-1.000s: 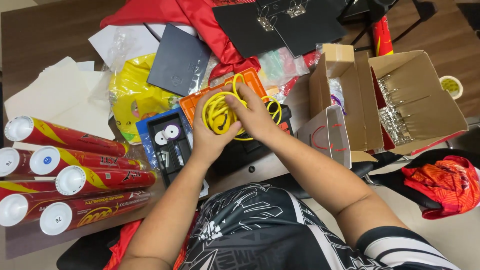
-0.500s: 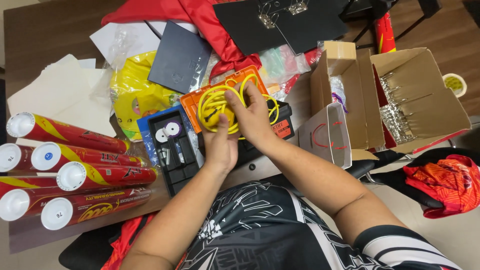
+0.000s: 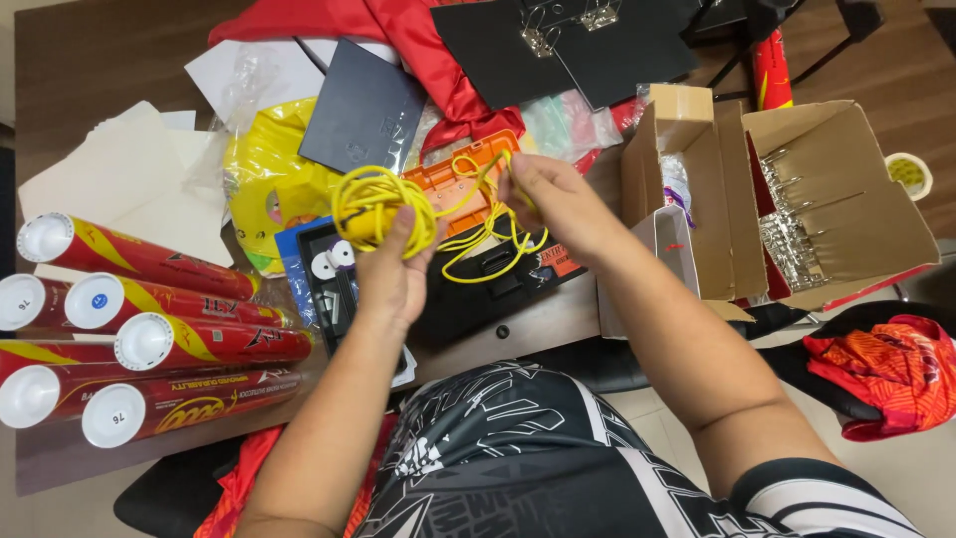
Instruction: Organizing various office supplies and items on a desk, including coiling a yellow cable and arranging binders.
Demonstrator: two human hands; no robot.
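Observation:
My left hand (image 3: 391, 271) grips a bundle of coiled yellow cord (image 3: 376, 205) above a black tray (image 3: 334, 289) with small parts. To the right, my right hand (image 3: 554, 201) pinches loose loops of the same yellow cord (image 3: 488, 239), stretched between both hands. Under the cord lies an orange and black toolbox (image 3: 468, 189).
Several red tubes with white caps (image 3: 149, 339) lie at the left. A yellow plastic bag (image 3: 269, 184), dark folder (image 3: 360, 110) and red cloth (image 3: 408, 40) lie behind. Open cardboard boxes (image 3: 827, 199) stand at the right. An orange garment (image 3: 886, 364) lies at the right edge.
My hands have drawn apart: the left moved left with the coiled bundle, the right moved up and right pulling out loops of cord.

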